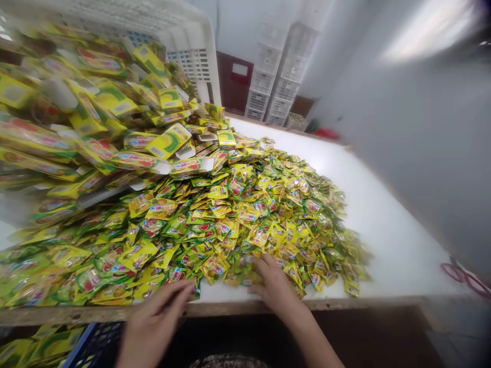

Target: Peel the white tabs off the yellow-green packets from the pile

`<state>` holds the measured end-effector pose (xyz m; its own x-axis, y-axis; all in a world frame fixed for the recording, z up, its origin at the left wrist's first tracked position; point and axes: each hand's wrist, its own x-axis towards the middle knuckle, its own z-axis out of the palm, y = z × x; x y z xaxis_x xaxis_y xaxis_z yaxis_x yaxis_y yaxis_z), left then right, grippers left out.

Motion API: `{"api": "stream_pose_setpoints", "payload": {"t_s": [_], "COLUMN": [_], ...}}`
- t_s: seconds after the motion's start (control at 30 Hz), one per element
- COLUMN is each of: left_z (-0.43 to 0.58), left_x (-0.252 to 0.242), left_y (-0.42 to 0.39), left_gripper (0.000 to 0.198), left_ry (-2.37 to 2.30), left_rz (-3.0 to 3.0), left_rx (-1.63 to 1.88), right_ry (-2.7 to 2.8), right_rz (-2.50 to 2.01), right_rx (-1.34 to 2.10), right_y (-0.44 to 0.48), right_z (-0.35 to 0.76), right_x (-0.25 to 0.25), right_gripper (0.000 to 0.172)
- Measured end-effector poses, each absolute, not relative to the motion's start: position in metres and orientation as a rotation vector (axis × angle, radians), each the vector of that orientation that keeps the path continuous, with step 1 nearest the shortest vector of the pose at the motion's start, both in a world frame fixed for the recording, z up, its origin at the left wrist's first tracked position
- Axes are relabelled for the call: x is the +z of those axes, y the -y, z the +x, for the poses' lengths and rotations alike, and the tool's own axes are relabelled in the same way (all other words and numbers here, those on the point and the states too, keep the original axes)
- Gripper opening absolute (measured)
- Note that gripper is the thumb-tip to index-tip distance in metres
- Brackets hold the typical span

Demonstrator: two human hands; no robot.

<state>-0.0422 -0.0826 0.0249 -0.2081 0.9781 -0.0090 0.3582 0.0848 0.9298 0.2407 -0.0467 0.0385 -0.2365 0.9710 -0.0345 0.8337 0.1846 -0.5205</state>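
A wide heap of small yellow and green packets (264, 209) covers much of the white table. My left hand (161, 312) is at the table's front edge, its thumb and fingers pressed together beside a green packet; whatever lies between the fingertips is too small to make out. To its right, my right hand (270, 281) reaches into the front of the heap, slightly blurred, with its curled fingers at a greenish packet (241, 263). Many flat yellow cartons (171, 142), several with open end flaps, spill over the heap at the left.
A white plastic crate (192, 30) tilts at the upper left, full of cartons. Red-handled scissors (466, 278) lie at the right end of the table (391, 245). A blue crate (94, 342) is below the front edge. Stacked white crates (282, 87) stand behind.
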Motion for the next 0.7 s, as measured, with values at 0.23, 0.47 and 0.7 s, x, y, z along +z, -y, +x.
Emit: {"api": "stream_pose_setpoints", "payload": {"t_s": [0.23, 0.47, 0.7], "left_z": [0.084, 0.091, 0.045], "left_x": [0.006, 0.004, 0.031], "left_y": [0.037, 0.030, 0.041], "left_gripper": [0.016, 0.013, 0.029], "left_ry": [-1.502, -1.474, -1.184], "left_rz": [1.633, 1.438, 0.725], "left_rx": [0.759, 0.807, 0.906], "right_ry": [1.979, 1.925, 1.915], "right_rz": [-1.691, -1.657, -1.772], "right_rx": [0.645, 0.692, 0.432], "right_y": [0.047, 0.045, 0.044], "right_z": [0.269, 0.281, 0.249], "right_x": [0.029, 0.030, 0.019], "right_gripper": [0.045, 0.033, 0.036]}}
